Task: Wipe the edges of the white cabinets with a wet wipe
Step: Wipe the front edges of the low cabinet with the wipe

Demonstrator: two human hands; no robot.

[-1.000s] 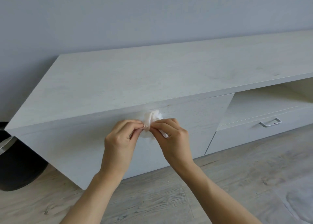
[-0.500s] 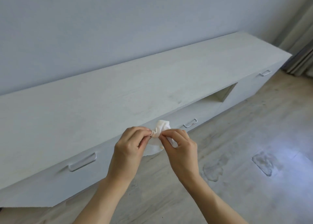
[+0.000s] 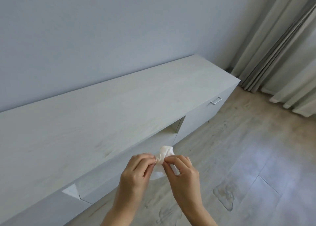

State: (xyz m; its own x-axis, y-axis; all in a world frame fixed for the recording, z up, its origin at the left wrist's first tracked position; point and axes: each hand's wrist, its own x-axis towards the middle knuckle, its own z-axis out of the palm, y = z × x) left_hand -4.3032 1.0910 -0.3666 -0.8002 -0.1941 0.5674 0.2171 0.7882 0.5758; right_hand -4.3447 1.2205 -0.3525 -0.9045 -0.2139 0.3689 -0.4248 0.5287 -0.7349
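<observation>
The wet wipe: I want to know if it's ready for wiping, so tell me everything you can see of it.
The wet wipe is white, thin and soft-looking. It is crumpled into a bunched wad with a loose flap hanging below. The left hand and right hand each pinch it, in front of the white cabinet, seemingly not touching it.

Lower left to centre right: long white wooden cabinet (image 3: 119, 116), backed against plain blue-grey wall (image 3: 102, 38). Upper right, past its end: pleated grey curtains (image 3: 280, 58). Lower centre: crumpled white wet wipe (image 3: 163, 156) pinched between left hand (image 3: 135, 173) and right hand (image 3: 185, 173).
</observation>
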